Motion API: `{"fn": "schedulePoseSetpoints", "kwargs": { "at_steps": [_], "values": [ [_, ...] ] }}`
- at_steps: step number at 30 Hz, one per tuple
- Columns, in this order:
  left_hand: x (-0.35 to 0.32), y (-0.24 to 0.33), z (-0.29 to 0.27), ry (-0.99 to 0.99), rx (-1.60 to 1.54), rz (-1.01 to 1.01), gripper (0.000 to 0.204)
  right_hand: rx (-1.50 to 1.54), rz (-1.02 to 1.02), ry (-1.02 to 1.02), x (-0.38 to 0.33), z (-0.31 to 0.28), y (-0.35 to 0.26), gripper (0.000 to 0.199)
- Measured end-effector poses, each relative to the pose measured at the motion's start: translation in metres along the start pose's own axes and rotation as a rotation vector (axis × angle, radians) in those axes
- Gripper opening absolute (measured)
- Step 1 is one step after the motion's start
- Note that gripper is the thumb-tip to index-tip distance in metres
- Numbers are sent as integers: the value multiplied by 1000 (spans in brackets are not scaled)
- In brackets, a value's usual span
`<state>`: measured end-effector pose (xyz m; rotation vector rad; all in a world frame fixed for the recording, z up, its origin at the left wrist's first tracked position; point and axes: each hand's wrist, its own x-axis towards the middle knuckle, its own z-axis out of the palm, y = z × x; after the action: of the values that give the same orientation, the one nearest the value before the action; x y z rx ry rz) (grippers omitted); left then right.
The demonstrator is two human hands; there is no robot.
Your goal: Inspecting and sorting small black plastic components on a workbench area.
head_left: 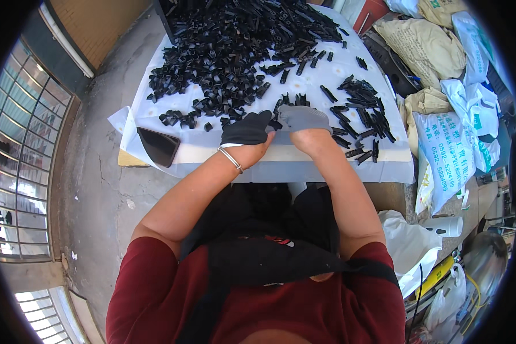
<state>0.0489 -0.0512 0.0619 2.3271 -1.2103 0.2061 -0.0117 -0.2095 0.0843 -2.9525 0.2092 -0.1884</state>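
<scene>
Looks like a table [133, 160] covered with white sheeting [309, 152]; holds heaped small black plastic pieces [212, 71] and (near left corner) a black rectangular phone [158, 147].

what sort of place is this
Probably a small workshop or hand-assembly spot: a table with a white cover bears a big heap of small black parts, full sacks are piled on the right, and a barred window stands on the left.

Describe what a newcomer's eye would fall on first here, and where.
Probably the heap of black parts across the far side of the white-covered table. Next, side by side toward its near edge, the black-gloved left hand and grey-gloved right hand. Then the sacks piled at right.
</scene>
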Motion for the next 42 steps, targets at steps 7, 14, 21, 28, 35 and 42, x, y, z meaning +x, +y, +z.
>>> {"fn": "schedulePoseSetpoints", "kwargs": {
  "at_steps": [7, 14, 21, 28, 35, 42],
  "values": [
    [21, -5, 30, -95, 56, -67, 21, -108, -68, -96, 27, 6, -8, 18],
    [-4, -24, 16, -8, 6, 34, 15, -15, -103, -15, -13, -5, -15, 17],
    [-8, -26, 6, 121, -256, -245, 27, 200, -78, 379, -43, 17, -13, 22],
    [-50, 3, 2, -257, -1129, -779, 34, 406, -210, 424, -73, 21, -43, 35],
    [-79, 8, 3, -190, -935, -549, 38, 178, -253, 475, -87, 20, -44, 23],
    [-79, -1, 19, -161, -758, -409, 61, 543, -262, 280, -86, 10, -47, 22]
  ]
}}
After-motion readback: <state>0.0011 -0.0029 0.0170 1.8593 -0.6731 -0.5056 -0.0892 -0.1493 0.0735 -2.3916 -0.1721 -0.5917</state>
